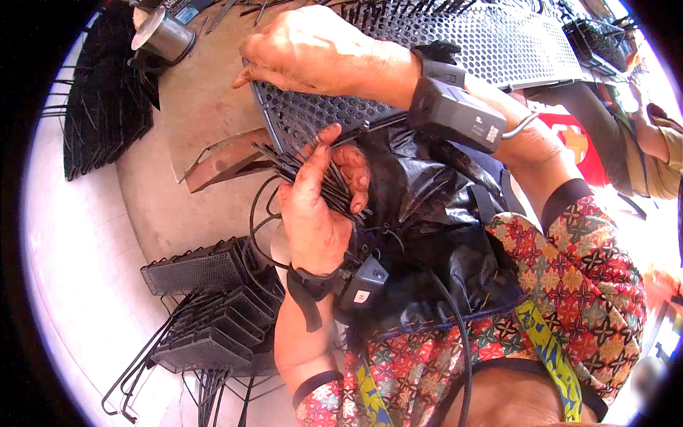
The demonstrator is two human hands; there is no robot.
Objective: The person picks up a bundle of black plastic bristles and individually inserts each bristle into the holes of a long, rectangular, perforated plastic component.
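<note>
the left hand (pixel 316 206) is closed around a bundle of thin black rods (pixel 313 174), thumb pressed over them, fingers curled beneath. the rods' long axis runs from near right to far left, and their free ends fan out toward the far left, just under the near edge of a perforated black panel (pixel 455 35).

the right hand (pixel 306 50) lies farther away, resting on the left end of that panel, fingers drawn together at its edge; whether they pinch a rod there cannot be told. so the bundle sits just near of the right hand, and the panel's long side stretches off to the right.

a black plastic sheet (pixel 434 213) covers the lap below. to the near left, a stack of smaller black mesh pieces (pixel 206 299) rests on the floor; a metal tin (pixel 165 32) stands far left.
</note>
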